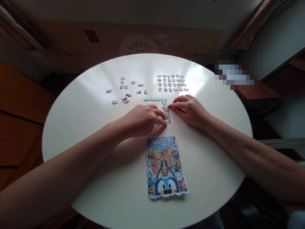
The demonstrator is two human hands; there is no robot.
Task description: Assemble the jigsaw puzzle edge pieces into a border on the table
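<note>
A partly joined jigsaw puzzle lies in the middle of the white table, with a pale blue top row and a colourful column running down from its right end. My left hand reaches in from the left, fingers curled, thumb and forefinger pinching at the column's lower left edge. The fingers partly hide that edge. From the right, my right hand rests with its fingers stretched out, the fingertips touching the column's right edge. Below the puzzle lies a torn-edged picture sheet headed "Bluey".
Loose jigsaw pieces are scattered at the table's back left. Several more pieces stand in neat rows at the back right. The round white table has a curved edge. Behind it is a large printed cardboard panel.
</note>
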